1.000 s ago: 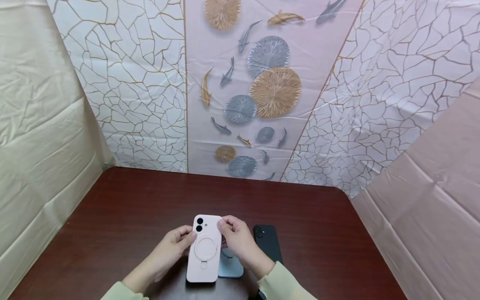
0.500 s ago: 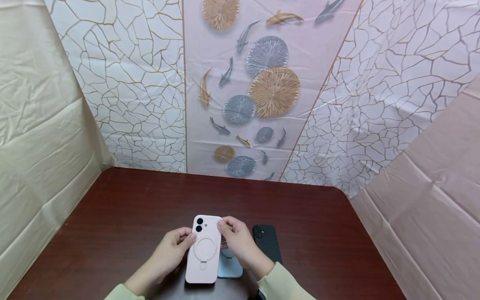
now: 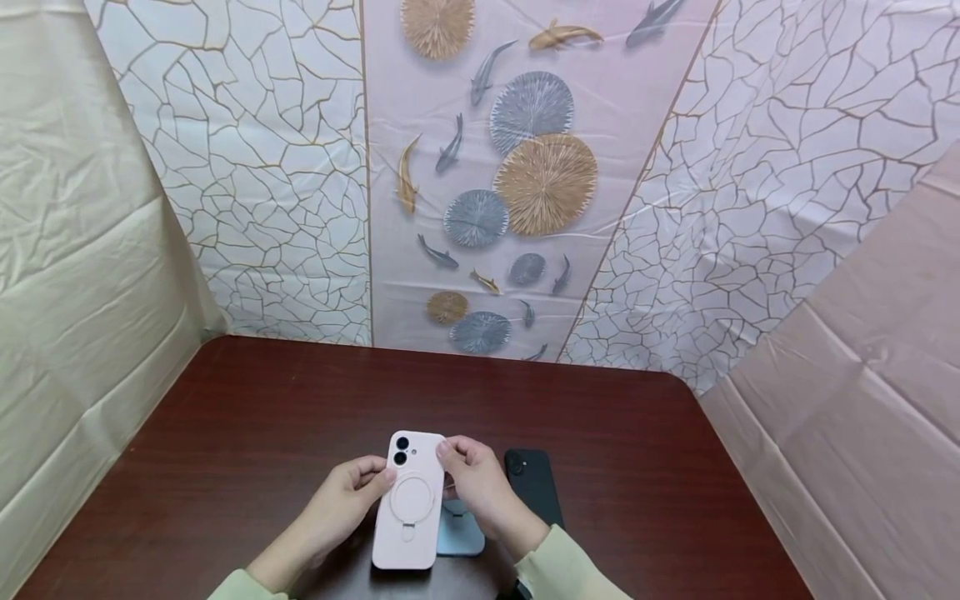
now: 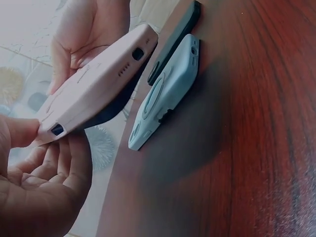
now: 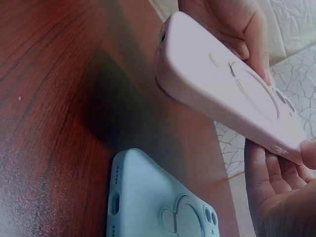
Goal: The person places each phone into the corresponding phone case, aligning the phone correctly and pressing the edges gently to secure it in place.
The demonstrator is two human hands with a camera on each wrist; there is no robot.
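Observation:
A phone in a pale pink case (image 3: 406,546) is held up over the table with its back and two camera lenses facing me. A ring with a small tab shows on the case. My left hand (image 3: 335,508) pinches its left edge, thumb on the back and fingers behind. At the upper right corner my right hand (image 3: 483,487) pinches it the same way. The left wrist view shows a dark surface under the pink case (image 4: 103,79). A light blue phone case (image 5: 143,192), also with a ring, lies on the table, partly hidden behind the pink one and my right hand.
A black phone (image 3: 536,487) lies right of the blue case, partly behind my right forearm. The dark red-brown table (image 3: 637,467) has patterned cloth (image 3: 285,167) hanging along its back and plain cloth at both sides. A small dark object shows at the right sleeve.
Both hands keep their hold on the pink-cased phone, which stays almost in place. The head view has swung very slightly to the right.

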